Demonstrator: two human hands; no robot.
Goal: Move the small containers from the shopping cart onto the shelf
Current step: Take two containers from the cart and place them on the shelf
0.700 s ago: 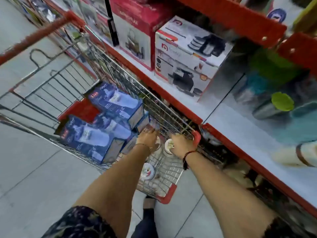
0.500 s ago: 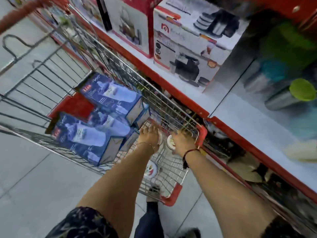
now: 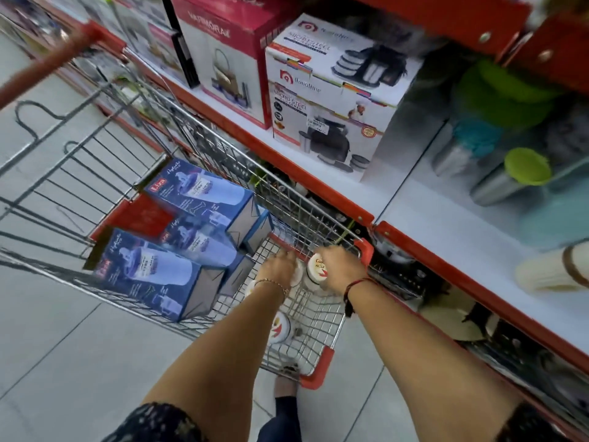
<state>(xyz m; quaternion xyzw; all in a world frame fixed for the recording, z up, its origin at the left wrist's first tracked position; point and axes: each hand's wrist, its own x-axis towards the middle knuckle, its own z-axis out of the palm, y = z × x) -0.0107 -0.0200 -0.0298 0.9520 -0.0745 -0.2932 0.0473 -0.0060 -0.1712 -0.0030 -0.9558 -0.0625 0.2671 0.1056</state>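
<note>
both hands have stayed low in the shopping cart (image 3: pixel 322 218); right hand (image 3: pixel 342 269) is clasped around a small white container (image 3: pixel 315 266), left hand (image 3: pixel 280 266) covers another, its grasp unclear.

We saw the shopping cart (image 3: pixel 204 161) standing left of the shelf (image 3: pixel 424 215). In it, stacked boxes (image 3: pixel 178 247) lay left of the small containers (image 3: pixel 315 266); both hands (image 3: pixel 280 263) reached among these. Two boxed sets (image 3: pixel 331 97) stood on the shelf.
</note>
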